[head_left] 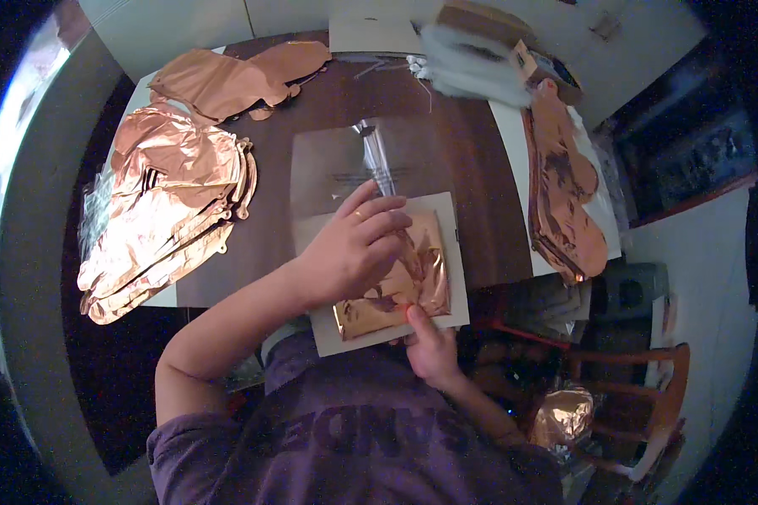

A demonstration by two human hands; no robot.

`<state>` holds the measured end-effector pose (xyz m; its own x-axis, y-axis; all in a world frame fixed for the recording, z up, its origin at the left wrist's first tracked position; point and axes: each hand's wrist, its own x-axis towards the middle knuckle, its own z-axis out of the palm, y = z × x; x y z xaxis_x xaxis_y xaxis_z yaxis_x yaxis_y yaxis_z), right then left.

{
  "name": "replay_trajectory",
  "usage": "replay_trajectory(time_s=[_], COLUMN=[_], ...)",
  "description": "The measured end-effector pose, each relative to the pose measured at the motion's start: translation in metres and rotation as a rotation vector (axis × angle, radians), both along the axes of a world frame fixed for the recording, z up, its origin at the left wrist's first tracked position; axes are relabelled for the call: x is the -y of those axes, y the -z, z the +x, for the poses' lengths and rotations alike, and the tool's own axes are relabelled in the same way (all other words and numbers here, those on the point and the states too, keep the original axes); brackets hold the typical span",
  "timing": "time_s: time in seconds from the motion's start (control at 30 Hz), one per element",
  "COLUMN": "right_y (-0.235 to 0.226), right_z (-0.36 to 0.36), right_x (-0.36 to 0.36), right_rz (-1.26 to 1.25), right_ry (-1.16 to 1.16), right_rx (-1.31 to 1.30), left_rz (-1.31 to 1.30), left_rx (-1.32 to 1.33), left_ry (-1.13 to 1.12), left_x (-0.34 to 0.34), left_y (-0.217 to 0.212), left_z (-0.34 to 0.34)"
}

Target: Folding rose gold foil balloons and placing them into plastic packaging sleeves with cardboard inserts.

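A white card (333,332) lies tilted in front of me at the table's near edge. On it rests a folded rose-gold foil balloon (434,273). With the thumb pressed on the foil, my right hand (434,349) grips the card's lower edge; its other fingers are mostly hidden underneath. My left hand (354,244) lies over the foil from the left, its fingers apart and slightly bent, and covers part of the balloon. Just beyond the card, a clear plastic bag (320,160) with a shiny strip lies flat on the table.
The brown table (480,177) carries stacks of flat foil balloons (173,168) at the left, more balloons (215,80) at the far left, and another stack (564,189) at the right. Clear plastic wrap (472,67) and a cardboard box (547,67) sit far right. A wooden chair (669,404) stands at lower right.
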<state>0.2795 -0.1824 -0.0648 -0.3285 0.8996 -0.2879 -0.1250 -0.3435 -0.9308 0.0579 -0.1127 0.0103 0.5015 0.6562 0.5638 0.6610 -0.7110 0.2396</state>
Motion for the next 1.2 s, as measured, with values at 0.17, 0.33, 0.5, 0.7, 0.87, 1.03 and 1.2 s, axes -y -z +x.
replay_trajectory(time_s=[0.17,0.33,0.5,0.7,0.87,1.03,1.2], right_y=[-0.018,-0.013,-0.015,0.114,-0.034,-0.059,-0.062], right_z=[-0.007,-0.009,-0.017,0.081,0.074,0.026,0.042], right_x=[0.006,0.011,0.019,0.072,0.006,-0.026,0.01], right_rz=[-0.029,-0.092,-0.064,-0.069,-0.199,-0.164,-0.384], right_ry=[0.067,0.048,0.174,-0.072,-0.281,-0.069,-0.028], right_rx=[-0.119,-0.19,-0.205,-0.262,-0.289,-0.15,0.049], left_rz=[0.062,-0.813,-1.345,-1.447,-1.525,-1.694,-1.61], left_rx=[0.14,1.578,1.298,1.355,1.299,1.683,1.47], left_ry=[-0.257,-0.412,-0.49,-0.427,-0.256,-0.496,-0.453], left_x=[0.023,0.029,0.064,0.111,0.157,0.132,0.177], left_y=[-0.028,-0.015,-0.023,-0.023,0.007,-0.023,-0.019], left_z=[-0.021,-0.047,-0.022,-0.021,-0.028,-0.01,-0.017])
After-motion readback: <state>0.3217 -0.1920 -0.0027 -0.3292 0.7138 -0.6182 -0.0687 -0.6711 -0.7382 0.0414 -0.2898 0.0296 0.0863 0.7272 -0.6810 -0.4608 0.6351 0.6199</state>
